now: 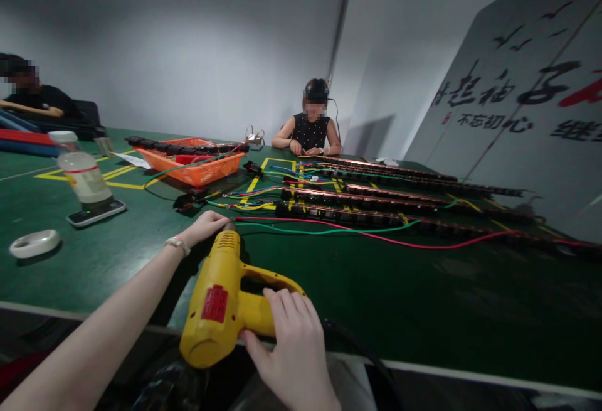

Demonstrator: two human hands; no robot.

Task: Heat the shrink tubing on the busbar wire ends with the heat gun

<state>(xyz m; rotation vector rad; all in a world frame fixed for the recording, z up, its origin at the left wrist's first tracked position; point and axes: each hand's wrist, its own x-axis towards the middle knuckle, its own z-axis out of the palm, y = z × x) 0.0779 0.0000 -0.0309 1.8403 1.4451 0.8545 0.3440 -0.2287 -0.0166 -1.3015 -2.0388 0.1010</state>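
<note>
My right hand [294, 336] is wrapped round the handle of a yellow heat gun [214, 310], whose nozzle points away from me across the table. Just beyond that nozzle, my left hand [211, 226] is closed at the end of a red wire [301, 223]; its fingertips are partly hidden. The red wire runs right along the table. A green wire [301, 231] lies just below it, its near end close to the nozzle. Behind them, long dark bars with copper-coloured strips [343, 213] lie side by side, with several coloured wires [256, 193] coming from their left ends.
An orange basket [197, 174] holding dark bars stands at the back left. Nearer on the left are a bottle [87, 176], a phone [97, 213] and a white oval object [35, 245]. One person [310, 125] sits across the table, another [37, 97] at far left. A black cord [352, 339] trails from the heat gun.
</note>
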